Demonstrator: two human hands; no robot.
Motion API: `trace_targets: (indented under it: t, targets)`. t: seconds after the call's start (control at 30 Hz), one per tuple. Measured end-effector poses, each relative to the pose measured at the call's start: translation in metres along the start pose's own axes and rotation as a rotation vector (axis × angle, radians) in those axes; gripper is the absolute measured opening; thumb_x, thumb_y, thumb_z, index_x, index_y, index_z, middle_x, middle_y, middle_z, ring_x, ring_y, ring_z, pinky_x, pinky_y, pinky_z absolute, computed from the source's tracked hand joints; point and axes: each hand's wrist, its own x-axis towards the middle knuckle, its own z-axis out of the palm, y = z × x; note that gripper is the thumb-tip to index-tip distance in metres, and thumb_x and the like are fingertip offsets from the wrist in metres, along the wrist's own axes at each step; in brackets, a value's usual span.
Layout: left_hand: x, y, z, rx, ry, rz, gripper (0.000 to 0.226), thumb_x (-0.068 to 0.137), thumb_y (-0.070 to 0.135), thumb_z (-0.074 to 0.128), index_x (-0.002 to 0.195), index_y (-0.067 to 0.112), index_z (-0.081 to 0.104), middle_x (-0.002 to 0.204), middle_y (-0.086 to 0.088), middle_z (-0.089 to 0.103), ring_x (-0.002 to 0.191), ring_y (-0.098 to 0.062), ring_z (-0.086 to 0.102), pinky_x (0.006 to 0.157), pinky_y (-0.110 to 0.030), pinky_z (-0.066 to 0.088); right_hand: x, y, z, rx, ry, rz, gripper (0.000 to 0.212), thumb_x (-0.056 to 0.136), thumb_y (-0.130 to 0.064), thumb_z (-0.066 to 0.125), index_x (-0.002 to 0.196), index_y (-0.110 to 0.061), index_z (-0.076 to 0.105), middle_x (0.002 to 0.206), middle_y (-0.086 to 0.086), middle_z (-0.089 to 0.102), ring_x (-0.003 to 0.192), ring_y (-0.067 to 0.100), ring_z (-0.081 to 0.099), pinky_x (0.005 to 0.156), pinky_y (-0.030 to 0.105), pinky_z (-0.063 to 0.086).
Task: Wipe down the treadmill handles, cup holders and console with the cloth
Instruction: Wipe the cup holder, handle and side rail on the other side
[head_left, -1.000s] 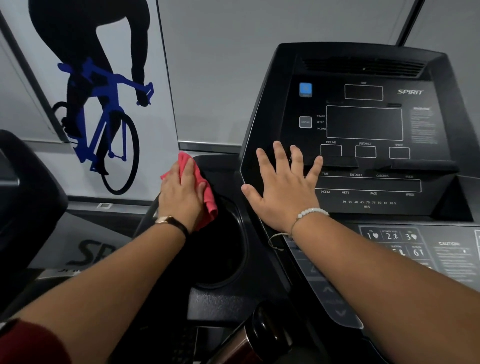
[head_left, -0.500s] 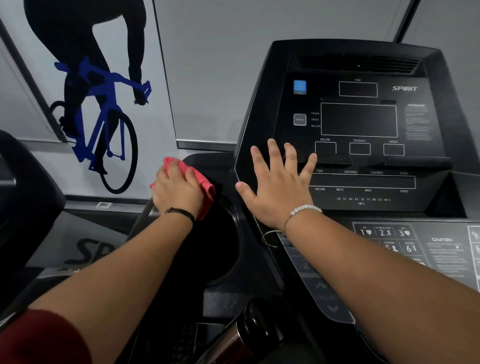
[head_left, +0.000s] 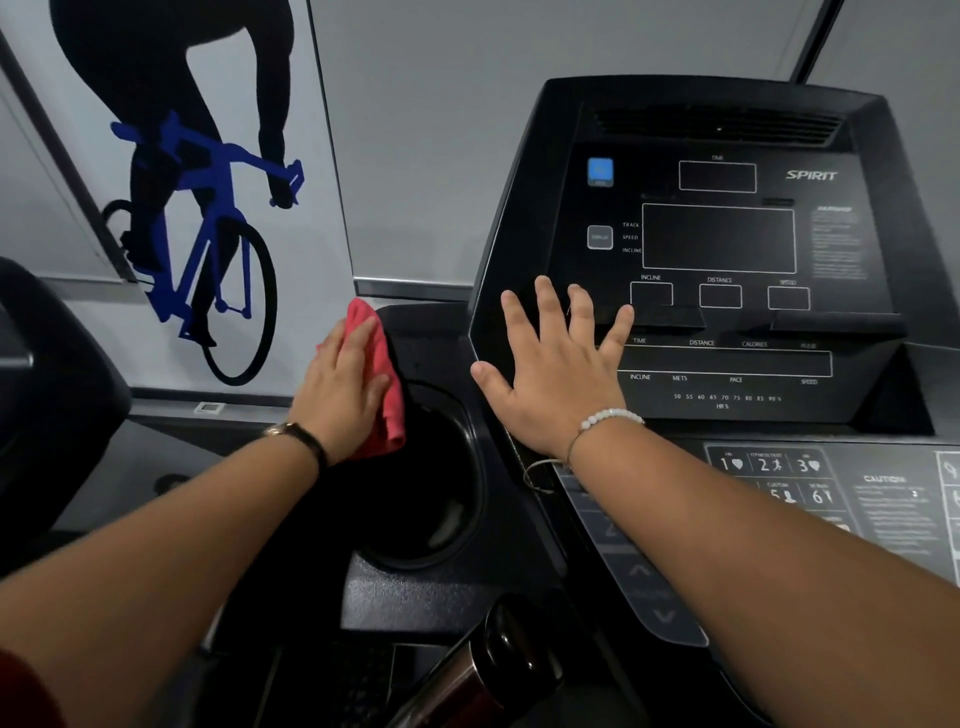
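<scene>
Pink crumpled cloth (head_left: 387, 400) lies under my left hand (head_left: 340, 400), whose flattened fingers have just slid it slightly farther along the far left rim of the round, glossy plastic cup holder (head_left: 470, 467), so wiping there seems underway, while my right hand (head_left: 550, 379) stays spread, holding nothing, on the smooth console (head_left: 727, 364).

A wall graphic (head_left: 197, 208) at upper left shows a black rider silhouette on a blue bicycle, set on a white panel. Plain grey wall (head_left: 426, 130) adjoins it on the right. A small white label (head_left: 210, 407) sits on the ledge beneath. A dark machine (head_left: 52, 374) stands at far left. A tilted metallic bottle (head_left: 493, 670) with a dark cap lies at bottom centre.
</scene>
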Motion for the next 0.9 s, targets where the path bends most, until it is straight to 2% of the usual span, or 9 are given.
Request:
trace_targets:
  t: [0.13,0.27,0.33,0.43,0.57,0.63,0.77,0.83,0.9]
  targets:
    - [0.006,-0.035,-0.023,-0.130,-0.236,0.024,0.063,0.093,0.030,0.045,0.149,0.013,0.020,0.152,-0.012,0.025,0.139,-0.025,0.027,0.110,-0.025,0.017,0.000,0.000,0.000,-0.006,-0.004,0.004,0.074,0.089,-0.064,0.024,0.150,-0.026,0.008,0.159,0.006,0.002,0.144,0.034,-0.003,0.107,0.068,-0.009]
    - [0.044,-0.018,-0.014,-0.295,-0.132,-0.436,0.038,0.098,0.012,0.037,0.134,0.004,0.046,0.135,-0.019,0.048,0.123,-0.034,0.046,0.103,-0.033,0.034,0.000,-0.001,0.000,-0.008,-0.004,0.007,0.075,0.088,-0.064,0.025,0.150,-0.026,0.008,0.158,0.007,0.002,0.144,0.035,-0.002,0.107,0.068,-0.008]
    - [0.056,0.005,-0.007,-0.211,-0.030,-0.518,0.035,0.094,0.011,0.037,0.124,0.002,0.052,0.127,-0.020,0.052,0.117,-0.036,0.050,0.099,-0.036,0.037,0.000,-0.001,0.000,-0.010,-0.005,0.007,0.074,0.088,-0.064,0.025,0.150,-0.026,0.008,0.158,0.007,0.002,0.144,0.035,-0.002,0.107,0.068,-0.008]
    - [0.036,0.031,0.004,-0.060,0.142,-0.175,0.042,0.087,0.016,0.035,0.123,0.011,0.055,0.134,-0.018,0.048,0.118,-0.034,0.048,0.102,-0.040,0.035,0.000,-0.001,-0.001,-0.004,-0.010,0.008,0.074,0.089,-0.063,0.025,0.150,-0.027,0.007,0.158,0.006,0.001,0.144,0.034,-0.004,0.107,0.068,-0.009]
    - [0.021,0.011,0.007,0.168,0.050,0.369,0.067,0.071,0.025,0.030,0.133,0.010,0.050,0.143,-0.014,0.042,0.128,-0.034,0.042,0.110,-0.040,0.023,0.000,-0.001,-0.001,-0.002,-0.010,0.009,0.073,0.089,-0.063,0.025,0.150,-0.027,0.008,0.158,0.006,0.000,0.143,0.034,-0.004,0.107,0.067,-0.010]
    - [0.033,0.009,-0.001,0.121,0.027,0.317,0.064,0.073,0.027,0.030,0.132,0.015,0.051,0.142,-0.009,0.044,0.123,-0.030,0.045,0.105,-0.035,0.032,0.000,-0.001,0.000,0.001,-0.010,0.011,0.073,0.089,-0.063,0.025,0.150,-0.027,0.008,0.158,0.006,0.001,0.143,0.034,-0.004,0.107,0.067,-0.010]
    - [0.063,0.053,0.002,0.053,0.086,-0.181,0.038,0.088,0.022,0.039,0.121,0.017,0.058,0.125,-0.015,0.051,0.106,-0.037,0.053,0.089,-0.040,0.041,0.000,-0.001,-0.001,-0.002,-0.008,0.013,0.074,0.088,-0.063,0.025,0.150,-0.027,0.007,0.158,0.006,0.000,0.144,0.034,-0.004,0.107,0.068,-0.009]
    - [0.058,0.069,0.010,0.138,0.142,-0.163,0.036,0.086,0.018,0.045,0.118,0.011,0.058,0.123,-0.019,0.053,0.106,-0.037,0.052,0.094,-0.042,0.037,0.000,-0.001,-0.002,0.001,-0.008,0.012,0.074,0.088,-0.064,0.025,0.150,-0.027,0.006,0.158,0.006,-0.001,0.144,0.034,-0.005,0.108,0.067,-0.009]
    - [0.043,0.063,0.021,0.225,0.146,0.078,0.047,0.079,0.019,0.048,0.125,0.010,0.055,0.131,-0.017,0.051,0.116,-0.035,0.048,0.106,-0.047,0.030,-0.001,-0.001,-0.002,0.005,-0.015,0.012,0.075,0.088,-0.064,0.024,0.150,-0.027,0.005,0.158,0.005,-0.002,0.143,0.033,-0.006,0.107,0.067,-0.010]
